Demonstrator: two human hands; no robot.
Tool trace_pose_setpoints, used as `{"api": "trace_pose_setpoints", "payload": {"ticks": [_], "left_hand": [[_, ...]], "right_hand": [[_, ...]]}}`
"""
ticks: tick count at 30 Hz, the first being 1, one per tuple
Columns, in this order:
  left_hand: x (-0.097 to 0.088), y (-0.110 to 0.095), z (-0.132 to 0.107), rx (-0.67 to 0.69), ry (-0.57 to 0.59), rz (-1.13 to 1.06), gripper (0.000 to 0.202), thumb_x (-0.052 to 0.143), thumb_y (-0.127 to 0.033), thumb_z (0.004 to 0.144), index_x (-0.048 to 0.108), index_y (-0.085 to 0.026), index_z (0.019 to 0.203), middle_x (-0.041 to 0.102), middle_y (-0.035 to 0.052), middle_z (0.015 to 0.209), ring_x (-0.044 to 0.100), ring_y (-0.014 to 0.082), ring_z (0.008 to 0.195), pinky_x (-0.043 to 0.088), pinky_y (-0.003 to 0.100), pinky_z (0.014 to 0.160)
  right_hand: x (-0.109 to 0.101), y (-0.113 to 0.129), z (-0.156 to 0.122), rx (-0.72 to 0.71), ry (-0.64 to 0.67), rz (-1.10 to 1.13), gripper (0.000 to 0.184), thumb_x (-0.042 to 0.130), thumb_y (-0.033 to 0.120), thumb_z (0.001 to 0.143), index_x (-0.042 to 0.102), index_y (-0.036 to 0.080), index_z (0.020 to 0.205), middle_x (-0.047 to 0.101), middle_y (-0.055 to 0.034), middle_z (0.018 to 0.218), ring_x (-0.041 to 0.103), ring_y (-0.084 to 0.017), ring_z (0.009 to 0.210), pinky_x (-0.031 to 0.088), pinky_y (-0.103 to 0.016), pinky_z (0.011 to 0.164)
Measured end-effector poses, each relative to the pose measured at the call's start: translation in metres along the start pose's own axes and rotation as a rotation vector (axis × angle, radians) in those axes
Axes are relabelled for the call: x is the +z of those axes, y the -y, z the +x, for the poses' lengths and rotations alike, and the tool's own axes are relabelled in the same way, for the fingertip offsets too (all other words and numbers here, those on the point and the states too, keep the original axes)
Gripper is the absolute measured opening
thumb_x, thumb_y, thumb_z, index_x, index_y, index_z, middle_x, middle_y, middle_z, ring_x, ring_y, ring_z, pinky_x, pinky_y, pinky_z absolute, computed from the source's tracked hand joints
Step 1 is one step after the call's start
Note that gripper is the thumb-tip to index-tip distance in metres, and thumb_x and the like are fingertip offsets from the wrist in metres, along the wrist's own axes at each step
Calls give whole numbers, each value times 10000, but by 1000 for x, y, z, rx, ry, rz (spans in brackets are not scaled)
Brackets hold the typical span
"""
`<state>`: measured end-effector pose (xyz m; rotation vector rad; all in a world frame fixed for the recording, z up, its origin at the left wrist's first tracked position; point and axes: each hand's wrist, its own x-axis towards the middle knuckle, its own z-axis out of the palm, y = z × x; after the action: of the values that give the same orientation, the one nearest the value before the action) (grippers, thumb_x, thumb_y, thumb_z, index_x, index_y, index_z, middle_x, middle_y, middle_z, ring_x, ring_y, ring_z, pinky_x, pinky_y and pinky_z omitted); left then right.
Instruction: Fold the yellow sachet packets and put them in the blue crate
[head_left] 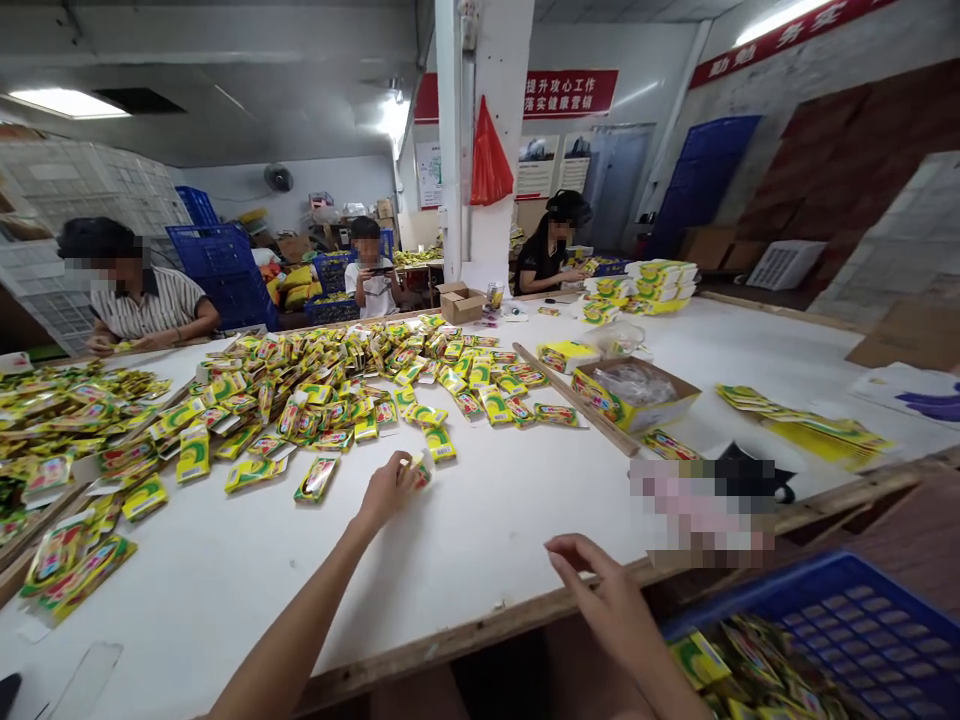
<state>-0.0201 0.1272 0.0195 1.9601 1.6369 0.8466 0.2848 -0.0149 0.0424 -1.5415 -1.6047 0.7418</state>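
My left hand (388, 490) reaches out over the white table, its fingers closed on a small yellow and green box (423, 469). Most of that box is covered by the fingers and slightly blurred. Just beyond it lies another small yellow carton (440, 443). My right hand (600, 590) hovers by the near table edge, fingers loosely curved and apart, with nothing in it. A large heap of small printed cartons (322, 390) spreads across the left and middle of the table, several with white flaps standing out.
A wooden strip (574, 398) divides the tabletop. Right of it stand an open display box (637, 392) and flat yellow cardboard (810, 428). A blue crate (862, 620) of cartons sits low at right. Across the table, people (142, 290) sit; a pillar (491, 150) rises behind.
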Motion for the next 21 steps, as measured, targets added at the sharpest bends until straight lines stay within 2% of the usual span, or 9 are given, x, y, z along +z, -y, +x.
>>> {"api": "trace_pose_setpoints", "payload": {"ticks": [2, 5, 7, 9, 14, 16, 18, 19, 21], "left_hand": [[9, -16, -30, -5, 11, -198, 303, 312, -423, 940, 335, -190, 1133, 603, 21, 763, 575, 150, 669, 446, 250, 604], [25, -44, -76, -5, -11, -752, 380, 425, -441, 912, 248, -222, 1167, 606, 29, 861, 585, 143, 754, 460, 243, 654], [33, -57, -100, -10, 7, -894, 397, 456, -415, 909, 264, -221, 1198, 609, 65, 968, 588, 149, 817, 462, 258, 703], [37, -61, -114, -17, 41, -906, 374, 447, -390, 921, 304, -205, 1213, 602, 89, 1028, 584, 152, 848, 458, 266, 729], [32, -48, -118, -13, 181, -843, 322, 483, -353, 910, 426, -160, 1162, 620, 91, 981, 572, 147, 815, 441, 258, 718], [29, -43, -112, 6, 225, -843, 300, 528, -334, 885, 466, -148, 1111, 625, 81, 924, 578, 154, 810, 439, 258, 709], [27, -41, -105, 31, 218, -850, 257, 573, -310, 854, 506, -135, 1030, 614, 77, 907, 581, 162, 840, 443, 263, 732], [27, -41, -102, 42, 196, -863, 243, 591, -298, 840, 512, -134, 1000, 607, 75, 911, 578, 163, 853, 446, 267, 747], [28, -41, -99, 49, 147, -914, 302, 614, -273, 821, 483, -154, 1066, 598, 68, 937, 574, 156, 862, 453, 278, 767]], "right_hand": [[31, 4, 6, 1, -2, 128, 332, 476, 476, 858, 570, 172, 953, 622, -75, 968, 595, -177, 912, 476, -278, 816], [69, 13, 13, -42, 65, 401, 317, 503, 422, 863, 503, 175, 1061, 590, -94, 1092, 593, -172, 976, 470, -298, 885], [85, 19, 15, -62, 102, 528, 347, 519, 386, 863, 450, 187, 1138, 575, -96, 1126, 596, -169, 988, 480, -299, 881], [93, 22, 16, -84, 122, 546, 337, 520, 362, 867, 453, 189, 1148, 582, -89, 1096, 600, -168, 967, 484, -293, 862], [89, 22, 22, -130, 256, 420, 212, 474, 338, 888, 550, 158, 969, 614, -52, 912, 587, -151, 835, 465, -262, 765], [88, 23, 27, -150, 242, 353, 198, 475, 327, 883, 559, 148, 868, 596, -37, 823, 558, -141, 774, 447, -253, 725], [90, 24, 32, -178, 208, 310, 199, 486, 307, 873, 553, 142, 785, 581, -34, 795, 544, -137, 766, 436, -250, 723], [92, 24, 35, -184, 195, 321, 174, 490, 293, 868, 555, 143, 808, 586, -35, 817, 550, -137, 783, 438, -250, 737], [95, 25, 38, -174, 193, 391, 167, 491, 262, 863, 541, 156, 982, 602, -33, 878, 571, -134, 815, 449, -252, 765]]}}
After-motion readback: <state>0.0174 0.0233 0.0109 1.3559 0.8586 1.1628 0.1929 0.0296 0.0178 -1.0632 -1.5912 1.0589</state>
